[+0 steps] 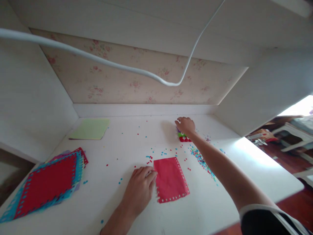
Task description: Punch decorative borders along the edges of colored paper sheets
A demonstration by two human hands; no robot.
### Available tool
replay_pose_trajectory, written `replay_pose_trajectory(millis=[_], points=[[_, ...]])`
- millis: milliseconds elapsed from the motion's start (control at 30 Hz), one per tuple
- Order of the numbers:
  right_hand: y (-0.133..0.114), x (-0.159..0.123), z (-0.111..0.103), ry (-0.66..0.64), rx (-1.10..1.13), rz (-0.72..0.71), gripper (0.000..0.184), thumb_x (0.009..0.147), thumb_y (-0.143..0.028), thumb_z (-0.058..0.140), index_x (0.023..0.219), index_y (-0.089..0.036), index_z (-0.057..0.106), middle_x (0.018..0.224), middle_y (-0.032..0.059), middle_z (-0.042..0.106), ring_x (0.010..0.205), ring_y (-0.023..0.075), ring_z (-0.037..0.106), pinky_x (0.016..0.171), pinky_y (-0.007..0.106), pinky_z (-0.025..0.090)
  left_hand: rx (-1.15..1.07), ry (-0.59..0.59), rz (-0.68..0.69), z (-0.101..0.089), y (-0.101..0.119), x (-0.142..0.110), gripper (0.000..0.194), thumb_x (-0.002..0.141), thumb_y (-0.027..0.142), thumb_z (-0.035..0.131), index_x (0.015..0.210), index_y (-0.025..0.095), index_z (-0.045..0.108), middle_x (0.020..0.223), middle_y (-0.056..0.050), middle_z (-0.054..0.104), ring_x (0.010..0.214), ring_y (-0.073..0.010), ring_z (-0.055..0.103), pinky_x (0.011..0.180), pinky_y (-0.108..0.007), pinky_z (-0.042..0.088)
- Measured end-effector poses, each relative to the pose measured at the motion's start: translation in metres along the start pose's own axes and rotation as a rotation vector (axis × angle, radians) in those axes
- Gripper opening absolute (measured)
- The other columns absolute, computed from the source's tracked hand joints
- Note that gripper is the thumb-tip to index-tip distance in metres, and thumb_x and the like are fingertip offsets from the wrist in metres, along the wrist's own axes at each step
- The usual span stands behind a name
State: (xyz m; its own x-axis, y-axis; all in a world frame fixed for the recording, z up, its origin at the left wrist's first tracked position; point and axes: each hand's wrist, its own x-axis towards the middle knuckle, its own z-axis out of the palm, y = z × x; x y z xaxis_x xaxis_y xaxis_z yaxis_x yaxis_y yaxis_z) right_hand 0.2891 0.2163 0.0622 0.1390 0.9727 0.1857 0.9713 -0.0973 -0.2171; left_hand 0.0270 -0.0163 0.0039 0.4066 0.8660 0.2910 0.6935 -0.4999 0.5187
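Red rectangular hole-edged paper sheet [170, 180] is laid toward worktop [210, 209] front edge, seemingly steadied by left hand [143, 184]; pinch cannot be told | red-green-purple plastic pieces [185, 139], near back edge, are overhung by right hand [186, 126], fingers [179, 118] loosely spread

Flat red sheet [170, 181] (holes down right edge), colourful googly-eyed objects [185, 139] beyond.

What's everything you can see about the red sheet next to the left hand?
The red sheet looks like paper, roughly rectangular, lying flat on the white table. Small pale holes run along its right and bottom edges and the lower part of its left edge; the top edge looks plain. The left hand touches its left edge.
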Motion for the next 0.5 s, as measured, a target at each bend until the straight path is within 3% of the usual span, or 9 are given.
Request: replay_pose_trajectory(millis=[100,200,300,367,500], points=[[-0.004,-0.033,-0.007,0.024,0.168,0.020,0.039,0.089,-0.049,0.046,0.074,-0.019,0.066,0.074,0.0080,0.067,0.074,0.0216,0.059,0.066,0.029,0.040,0.002,0.092,-0.086,0.001,-0.007,0.001,0.027,0.095,0.016,0.043,0.108,0.022,0.065,0.101,-0.007,0.069,0.093,-0.0231,0.064,0.089,-0.042,0.048],[-0.004,-0.083,-0.003,0.016,0.364,0.050,0.051,0.088,-0.061,0.043,0.057,-0.021,0.046,0.050,-0.0008,0.046,0.050,0.0142,0.043,0.049,0.026,0.031,-0.048,0.137,-0.214,0.001,-0.012,0.001,0.024,0.097,0.021,0.040,0.110,0.020,0.060,0.099,-0.008,0.070,0.091,-0.0225,0.067,0.082,-0.036,0.050],[-0.005,-0.134,0.012,-0.023,0.547,0.073,0.050,0.088,-0.060,0.039,0.055,-0.024,0.029,0.045,-0.0059,0.026,0.043,0.0109,0.026,0.043,0.025,0.023,-0.096,0.094,-0.353,0.002,-0.013,0.003,0.020,0.099,0.029,0.038,0.104,0.021,0.056,0.082,-0.004,0.070,0.072,-0.0203,0.067,0.064,-0.029,0.045],[-0.006,-0.159,0.023,-0.062,0.644,0.064,0.048,0.087,-0.055,0.041,0.055,-0.024,0.024,0.047,-0.0066,0.021,0.043,0.0102,0.023,0.042,0.025,0.022,-0.139,0.081,-0.386,0.002,-0.014,0.004,0.016,0.098,0.031,0.039,0.098,0.022,0.053,0.066,0.000,0.064,0.060,-0.0186,0.063,0.057,-0.027,0.039],[-0.008,-0.178,0.038,-0.145,0.774,0.014,0.045,0.079,-0.046,0.052,0.053,-0.024,0.022,0.050,-0.0065,0.018,0.046,0.0096,0.021,0.044,0.024,0.020,-0.202,0.109,-0.391,0.000,-0.016,0.005,0.011,0.096,0.031,0.043,0.092,0.023,0.049,0.057,0.006,0.055,0.054,-0.0159,0.058,0.056,-0.024,0.034]])
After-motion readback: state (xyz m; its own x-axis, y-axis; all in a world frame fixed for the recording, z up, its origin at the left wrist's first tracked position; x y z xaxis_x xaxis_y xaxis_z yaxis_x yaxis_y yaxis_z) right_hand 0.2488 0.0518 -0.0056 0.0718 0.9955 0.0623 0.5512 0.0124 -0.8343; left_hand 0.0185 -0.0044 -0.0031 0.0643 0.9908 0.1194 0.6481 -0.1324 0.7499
